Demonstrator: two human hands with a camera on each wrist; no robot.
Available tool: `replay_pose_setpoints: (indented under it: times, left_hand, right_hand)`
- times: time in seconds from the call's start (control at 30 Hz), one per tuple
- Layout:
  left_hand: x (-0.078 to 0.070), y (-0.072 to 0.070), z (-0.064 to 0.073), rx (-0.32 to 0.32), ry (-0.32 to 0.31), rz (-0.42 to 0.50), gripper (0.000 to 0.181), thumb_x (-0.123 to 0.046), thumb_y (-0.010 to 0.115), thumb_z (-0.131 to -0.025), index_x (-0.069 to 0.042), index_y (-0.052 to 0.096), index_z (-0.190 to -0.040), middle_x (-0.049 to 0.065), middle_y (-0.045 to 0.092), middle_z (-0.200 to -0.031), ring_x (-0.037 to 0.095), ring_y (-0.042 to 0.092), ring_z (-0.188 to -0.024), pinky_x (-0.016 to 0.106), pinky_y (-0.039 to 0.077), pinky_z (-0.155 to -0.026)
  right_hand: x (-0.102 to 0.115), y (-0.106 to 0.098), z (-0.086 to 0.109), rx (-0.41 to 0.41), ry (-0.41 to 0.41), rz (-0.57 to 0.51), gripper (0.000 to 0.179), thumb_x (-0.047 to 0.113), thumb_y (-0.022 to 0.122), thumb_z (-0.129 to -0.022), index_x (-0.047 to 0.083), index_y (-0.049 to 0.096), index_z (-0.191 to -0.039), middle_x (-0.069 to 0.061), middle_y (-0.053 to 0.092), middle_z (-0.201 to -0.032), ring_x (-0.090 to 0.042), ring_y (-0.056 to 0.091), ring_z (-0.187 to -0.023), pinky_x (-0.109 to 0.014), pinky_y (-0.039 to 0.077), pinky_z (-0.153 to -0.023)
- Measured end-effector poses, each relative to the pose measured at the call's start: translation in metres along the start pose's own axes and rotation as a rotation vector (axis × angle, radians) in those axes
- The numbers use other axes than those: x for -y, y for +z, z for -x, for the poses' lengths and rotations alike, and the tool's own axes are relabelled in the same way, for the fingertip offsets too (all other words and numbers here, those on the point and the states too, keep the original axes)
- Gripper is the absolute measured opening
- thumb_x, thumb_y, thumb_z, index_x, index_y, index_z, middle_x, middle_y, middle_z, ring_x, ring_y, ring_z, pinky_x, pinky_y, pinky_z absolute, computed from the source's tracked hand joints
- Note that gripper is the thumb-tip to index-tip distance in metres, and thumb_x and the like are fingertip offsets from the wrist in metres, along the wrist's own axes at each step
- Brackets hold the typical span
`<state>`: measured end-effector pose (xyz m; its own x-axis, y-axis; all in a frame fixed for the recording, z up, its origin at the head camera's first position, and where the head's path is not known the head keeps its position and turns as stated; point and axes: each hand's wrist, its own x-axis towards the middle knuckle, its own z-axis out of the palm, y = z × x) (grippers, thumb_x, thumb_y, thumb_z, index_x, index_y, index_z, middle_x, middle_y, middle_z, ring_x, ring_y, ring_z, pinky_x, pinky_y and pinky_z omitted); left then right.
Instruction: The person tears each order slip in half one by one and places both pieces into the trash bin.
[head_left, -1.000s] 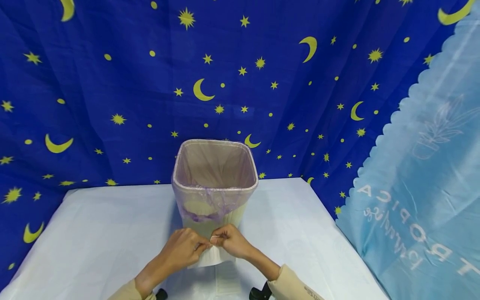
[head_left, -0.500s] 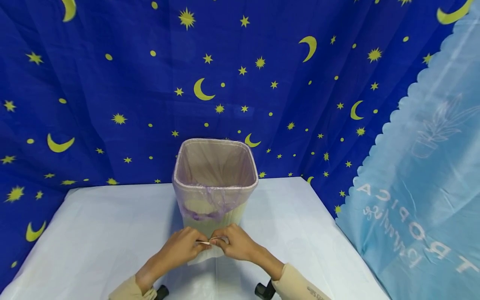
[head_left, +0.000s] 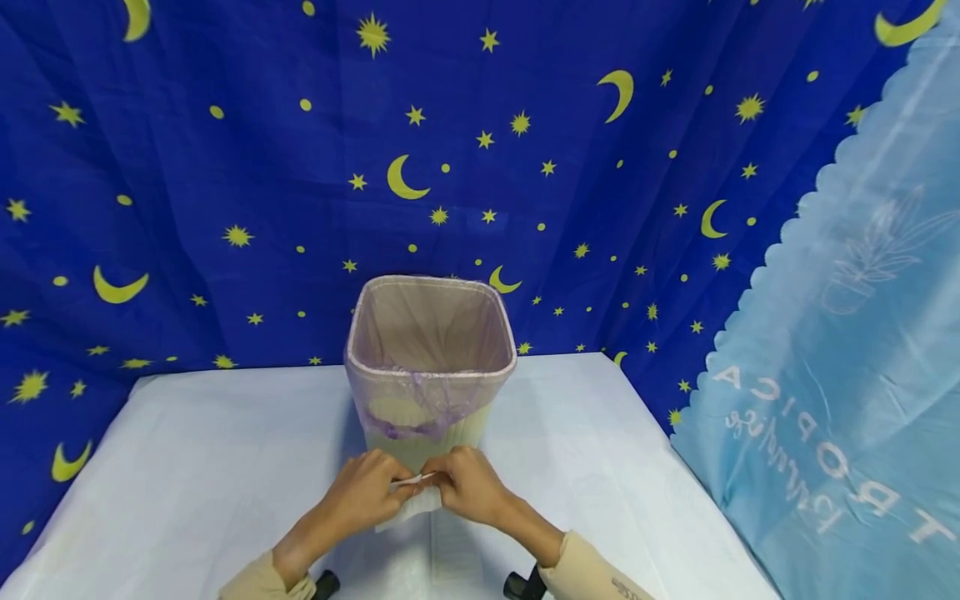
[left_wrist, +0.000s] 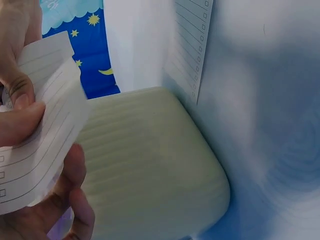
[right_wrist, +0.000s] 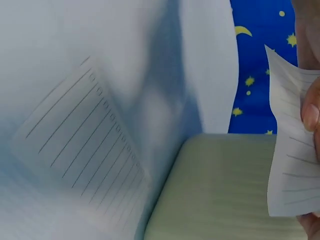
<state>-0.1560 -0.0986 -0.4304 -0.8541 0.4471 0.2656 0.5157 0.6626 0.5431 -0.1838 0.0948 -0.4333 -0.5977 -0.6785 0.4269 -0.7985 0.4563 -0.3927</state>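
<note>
A white sheet of lined paper with small checkboxes is pinched between both hands in front of the bin. My left hand grips its left part with thumb and fingers. My right hand grips the top right part, its fingers curled over the paper. In the left wrist view the held paper is bent and has an uneven edge; whether it is torn cannot be told. Behind the hands stands a pale ribbed wastebasket, lined with a translucent purple bag folded over its rim.
Another lined sheet with checkboxes lies flat on the white-covered table, below the hands. A blue star-and-moon curtain hangs behind the table. On the right hangs a light blue cloth.
Both hands keep hold of the paper and shift slightly. The right hand has turned, its fingers curling further over the sheet, and less of the paper's right side shows. The wastebasket has not moved.
</note>
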Motion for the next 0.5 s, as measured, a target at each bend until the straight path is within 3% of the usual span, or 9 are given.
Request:
replay_pose_setpoints:
  times: [0.1, 0.3, 0.43, 0.5]
  left_hand:
    - [-0.002, -0.001, 0.000, -0.040, 0.017, -0.033, 0.037, -0.019, 0.074, -0.085, -0.021, 0.055, -0.053, -0.018, 0.017, -0.052, -0.003, 0.016, -0.046, 0.017, 0.018, -0.044]
    - [-0.004, -0.003, 0.001, -0.087, 0.039, -0.083, 0.041, -0.019, 0.075, -0.083, -0.021, 0.050, -0.050, -0.017, 0.017, -0.051, -0.003, 0.018, -0.046, 0.018, 0.022, -0.044]
    - [-0.003, -0.002, 0.002, -0.106, 0.057, -0.117, 0.035, -0.020, 0.077, -0.081, -0.021, 0.057, -0.052, -0.018, 0.021, -0.050, -0.003, 0.021, -0.045, 0.019, 0.027, -0.045]
    - [-0.003, -0.002, 0.002, -0.109, 0.071, -0.130, 0.024, -0.020, 0.077, -0.082, -0.017, 0.070, -0.059, -0.017, 0.023, -0.049, -0.003, 0.021, -0.045, 0.018, 0.028, -0.044]
  right_hand:
    - [0.001, 0.002, -0.002, -0.033, 0.038, -0.060, 0.028, -0.015, 0.059, -0.070, 0.006, 0.075, -0.079, -0.003, 0.073, -0.070, 0.008, 0.035, -0.054, -0.005, 0.034, -0.052]
    - [-0.002, 0.008, -0.005, -0.045, 0.101, -0.235, 0.023, -0.018, 0.058, -0.073, -0.001, 0.074, -0.078, -0.010, 0.074, -0.075, 0.000, 0.060, -0.065, -0.010, 0.047, -0.062]
    - [-0.007, 0.011, -0.005, -0.021, 0.184, -0.412, 0.019, -0.018, 0.060, -0.077, -0.005, 0.073, -0.078, -0.015, 0.073, -0.079, -0.005, 0.065, -0.072, -0.016, 0.051, -0.066]
    - [-0.009, 0.012, -0.005, -0.008, 0.232, -0.513, 0.013, -0.015, 0.062, -0.080, -0.008, 0.072, -0.079, -0.020, 0.072, -0.080, -0.003, 0.063, -0.074, -0.018, 0.052, -0.067]
